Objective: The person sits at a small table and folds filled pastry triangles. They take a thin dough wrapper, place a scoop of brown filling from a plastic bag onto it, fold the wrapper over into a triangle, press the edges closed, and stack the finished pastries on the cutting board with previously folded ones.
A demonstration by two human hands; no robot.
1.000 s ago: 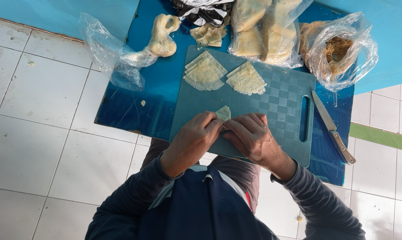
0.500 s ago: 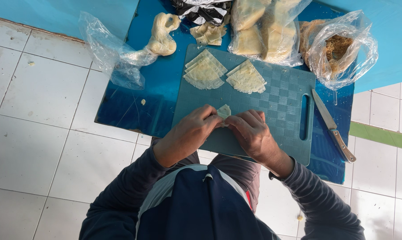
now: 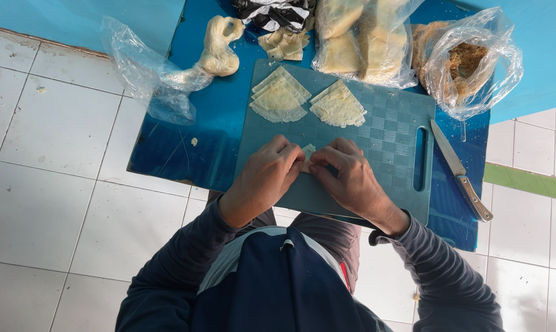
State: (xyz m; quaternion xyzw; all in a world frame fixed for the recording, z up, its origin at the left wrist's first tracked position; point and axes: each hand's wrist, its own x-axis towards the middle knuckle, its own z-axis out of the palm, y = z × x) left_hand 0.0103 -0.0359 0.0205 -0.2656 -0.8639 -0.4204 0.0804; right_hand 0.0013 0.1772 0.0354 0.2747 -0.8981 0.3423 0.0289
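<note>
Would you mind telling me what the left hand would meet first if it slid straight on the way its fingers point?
The left hand points up and right across the cutting board. Beyond the small dough piece it pinches, it would probably reach the right-hand stack of triangular wrappers first.

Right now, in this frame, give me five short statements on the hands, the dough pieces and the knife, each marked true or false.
1. Both hands, left hand and right hand, pinch one small dough piece over the green cutting board. True.
2. The knife lies on the cutting board. False: it lies beside the board, on the blue table.
3. Two stacks of triangular dough sheets sit on the board. True.
4. The right hand holds the knife. False: the knife lies untouched.
5. The clear bag at upper right is empty. False: it holds brown filling.
</note>
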